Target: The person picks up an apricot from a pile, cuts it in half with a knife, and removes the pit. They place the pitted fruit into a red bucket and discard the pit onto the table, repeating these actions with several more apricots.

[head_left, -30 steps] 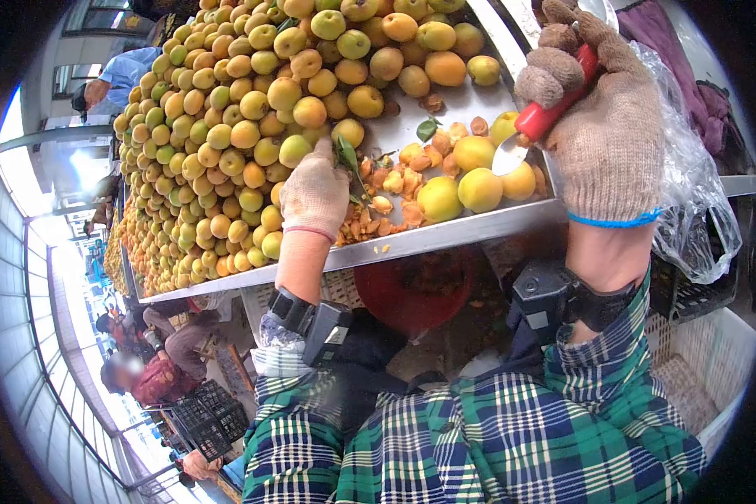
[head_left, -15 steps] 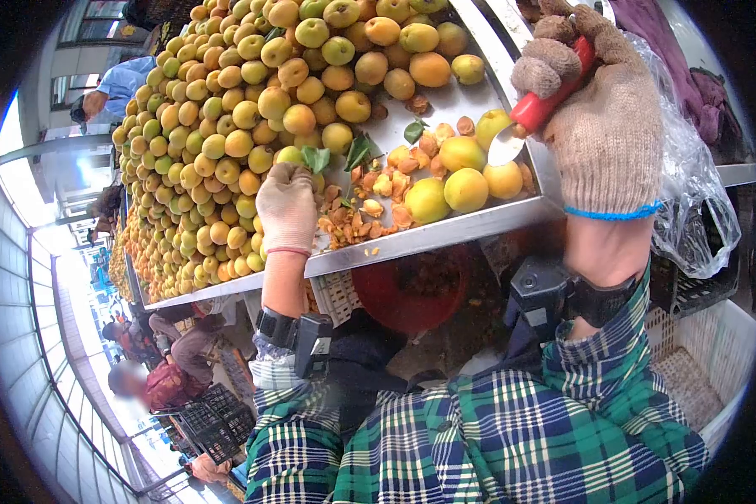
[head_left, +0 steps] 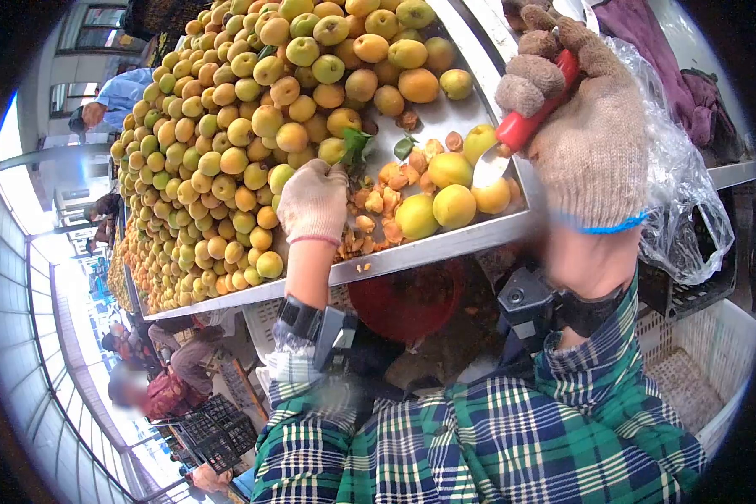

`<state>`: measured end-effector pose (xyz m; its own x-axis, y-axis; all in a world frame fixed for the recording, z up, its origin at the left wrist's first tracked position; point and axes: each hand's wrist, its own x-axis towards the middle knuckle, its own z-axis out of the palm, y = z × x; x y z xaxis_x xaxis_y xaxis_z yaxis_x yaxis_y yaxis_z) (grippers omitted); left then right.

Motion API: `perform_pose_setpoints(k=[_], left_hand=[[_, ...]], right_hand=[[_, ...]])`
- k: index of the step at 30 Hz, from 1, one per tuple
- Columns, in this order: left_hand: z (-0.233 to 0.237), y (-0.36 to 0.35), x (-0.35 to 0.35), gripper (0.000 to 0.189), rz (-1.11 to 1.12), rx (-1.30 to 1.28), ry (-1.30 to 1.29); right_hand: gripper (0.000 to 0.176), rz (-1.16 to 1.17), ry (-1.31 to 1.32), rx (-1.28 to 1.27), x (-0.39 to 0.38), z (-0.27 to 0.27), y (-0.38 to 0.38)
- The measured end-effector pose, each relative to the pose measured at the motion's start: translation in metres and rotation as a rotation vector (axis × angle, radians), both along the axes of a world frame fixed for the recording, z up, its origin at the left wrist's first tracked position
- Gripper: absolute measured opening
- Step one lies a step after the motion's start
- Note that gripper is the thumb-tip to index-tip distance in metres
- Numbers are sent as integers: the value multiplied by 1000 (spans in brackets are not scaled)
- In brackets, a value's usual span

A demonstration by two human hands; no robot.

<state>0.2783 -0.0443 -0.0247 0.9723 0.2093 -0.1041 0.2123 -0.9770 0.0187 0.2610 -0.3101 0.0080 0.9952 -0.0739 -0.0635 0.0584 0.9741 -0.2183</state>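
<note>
My left hand (head_left: 315,202), in a pale knitted glove, is closed over the near part of the metal tray (head_left: 445,238). Its fingertips are by green leaves (head_left: 357,144) and halved apricot pieces (head_left: 382,191); what they pinch, if anything, is hidden. My right hand (head_left: 592,143), in a thicker tan glove, is wrapped round the red handle of a tool with a short rounded metal blade (head_left: 490,166). That blade lies over whole yellow apricots (head_left: 454,207) in the tray's near corner. A large heap of apricots (head_left: 227,143) fills the tray's left and far side.
A red tub (head_left: 407,298) stands below the tray's near edge. Clear plastic bags (head_left: 689,202) hang at the right, above a white crate (head_left: 689,378). Several black crates (head_left: 218,428) and other people (head_left: 172,391) are at the lower left.
My left hand has moved right across the tray, toward the leaves and apricot pieces. My right hand still grips the red-handled tool. The whole view has shifted slightly.
</note>
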Motion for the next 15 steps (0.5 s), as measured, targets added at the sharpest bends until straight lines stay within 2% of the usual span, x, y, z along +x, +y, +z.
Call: perform_pose_setpoints(k=[2, 4, 5, 9, 12, 15], left_hand=[[11, -3, -7, 21, -136, 51, -119], [14, 2, -7, 16, -299, 2, -227], [17, 2, -4, 15, -352, 18, -244], [18, -9, 6, 14, -415, 25, -237], [16, -24, 6, 13, -602, -104, -244], [8, -31, 15, 14, -695, -154, -174]], right_hand=[[29, -7, -42, 13, -1, 1, 3], [27, -85, 127, 46, 3, -2, 5], [27, -79, 102, 21, 8, -2, -1], [27, -78, 58, 6, 6, -2, -6], [27, -64, 48, 1, 6, -5, -13], [27, -52, 42, -2, 6, -7, -14]])
